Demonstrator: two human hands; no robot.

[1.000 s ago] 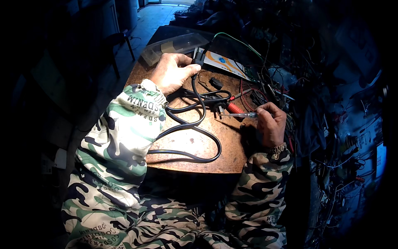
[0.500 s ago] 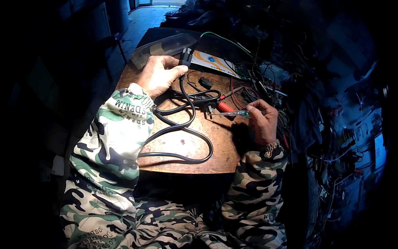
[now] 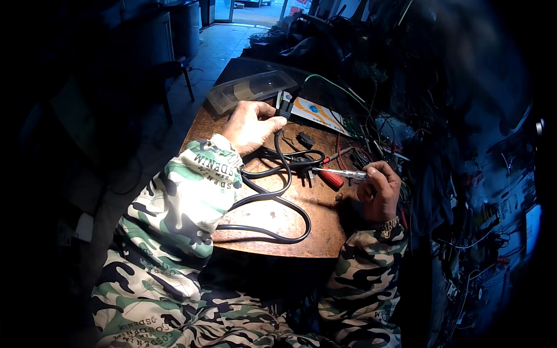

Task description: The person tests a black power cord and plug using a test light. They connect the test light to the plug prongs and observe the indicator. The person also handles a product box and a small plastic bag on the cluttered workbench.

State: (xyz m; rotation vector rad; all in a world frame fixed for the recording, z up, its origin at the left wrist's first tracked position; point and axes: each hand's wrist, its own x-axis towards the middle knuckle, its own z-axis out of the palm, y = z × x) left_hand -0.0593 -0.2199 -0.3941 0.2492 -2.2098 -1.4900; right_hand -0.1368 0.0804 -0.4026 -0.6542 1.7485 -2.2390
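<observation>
My left hand (image 3: 249,126) pinches the black connector (image 3: 283,109) at one end of a power cord, raised over the back of the wooden table. The black power cord (image 3: 277,236) hangs from it and lies in loops on the tabletop. At its other end, the plug (image 3: 305,170) rests on the table with its prongs toward me. In my right hand (image 3: 380,188) is a slim screwdriver with a clear handle (image 3: 353,174). Its shaft points left, and the tip is close to the plug; whether they touch I cannot tell.
Behind my left hand lie a clear plastic tray (image 3: 255,90) and a white-and-orange printed box (image 3: 319,113). A small black part (image 3: 304,139) and a red-handled tool (image 3: 332,178) sit near the cord. Tangled wires (image 3: 377,148) crowd the table's right side.
The whole view has shifted, so the table appears lower and farther right. The screwdriver's tip has moved from the plug's prongs to beside its body. My left hand keeps its hold on the connector.
</observation>
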